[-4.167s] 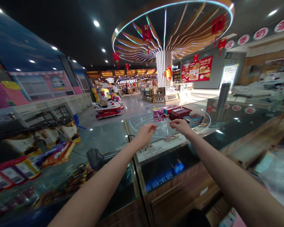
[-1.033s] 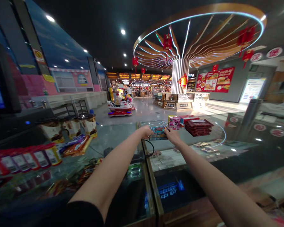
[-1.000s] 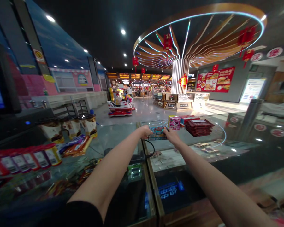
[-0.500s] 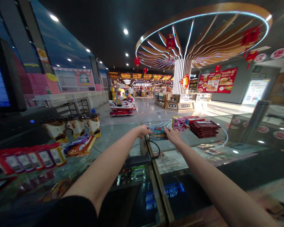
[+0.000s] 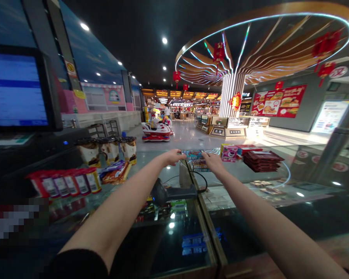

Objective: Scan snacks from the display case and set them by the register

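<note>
Both my arms reach out over the glass counter. My left hand (image 5: 173, 157) has its fingers closed at the left end of a small, flat blue printed box (image 5: 192, 155). At its right end, my right hand (image 5: 213, 162) grips the same box. Beneath it show similar small boxes (image 5: 200, 166); whether some of this is a reflection in the glass, I cannot tell. A dark handheld scanner (image 5: 174, 192) with a black cable lies nearer to me. Right of my right hand stands a pink box (image 5: 229, 153), beside a stack of dark red packets (image 5: 263, 160).
On the left stand a monitor (image 5: 16, 89), several lidded cups (image 5: 109, 150), a row of red-topped packs (image 5: 66, 181) and bagged snacks (image 5: 116, 172). Beyond the glass counter (image 5: 235, 182) are a ride-on car (image 5: 157, 131) and a lit column (image 5: 232, 95).
The view has turned left, so the scene sits further right. Against the counter, the blue box has moved left and away in my hands, and a gap shows above the lower boxes.
</note>
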`<state>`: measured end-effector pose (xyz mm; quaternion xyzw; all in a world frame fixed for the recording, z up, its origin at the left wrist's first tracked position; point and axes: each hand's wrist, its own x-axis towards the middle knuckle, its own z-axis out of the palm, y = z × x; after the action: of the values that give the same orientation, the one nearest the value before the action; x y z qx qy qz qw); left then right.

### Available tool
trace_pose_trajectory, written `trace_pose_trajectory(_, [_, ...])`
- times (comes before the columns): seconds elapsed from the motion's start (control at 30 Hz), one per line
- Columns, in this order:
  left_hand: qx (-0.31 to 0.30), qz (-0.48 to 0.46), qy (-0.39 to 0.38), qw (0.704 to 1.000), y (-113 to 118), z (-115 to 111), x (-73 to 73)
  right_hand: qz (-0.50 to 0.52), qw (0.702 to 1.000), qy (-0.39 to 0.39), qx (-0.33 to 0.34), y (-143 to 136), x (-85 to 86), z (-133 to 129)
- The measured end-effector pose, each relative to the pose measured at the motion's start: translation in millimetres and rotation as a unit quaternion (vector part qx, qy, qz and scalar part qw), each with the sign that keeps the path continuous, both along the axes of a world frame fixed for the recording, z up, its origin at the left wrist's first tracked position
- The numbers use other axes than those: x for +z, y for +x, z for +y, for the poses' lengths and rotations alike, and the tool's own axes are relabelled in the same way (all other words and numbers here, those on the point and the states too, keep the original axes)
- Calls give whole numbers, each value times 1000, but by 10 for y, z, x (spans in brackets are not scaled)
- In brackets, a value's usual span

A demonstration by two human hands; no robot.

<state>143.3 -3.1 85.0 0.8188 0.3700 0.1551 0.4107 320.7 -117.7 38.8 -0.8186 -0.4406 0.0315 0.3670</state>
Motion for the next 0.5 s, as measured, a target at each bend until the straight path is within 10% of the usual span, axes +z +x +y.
trace_pose_trajectory(0.5, [46, -110, -58, 991, -1001, -75, -38, 66, 982, 92, 150, -684, 53, 24])
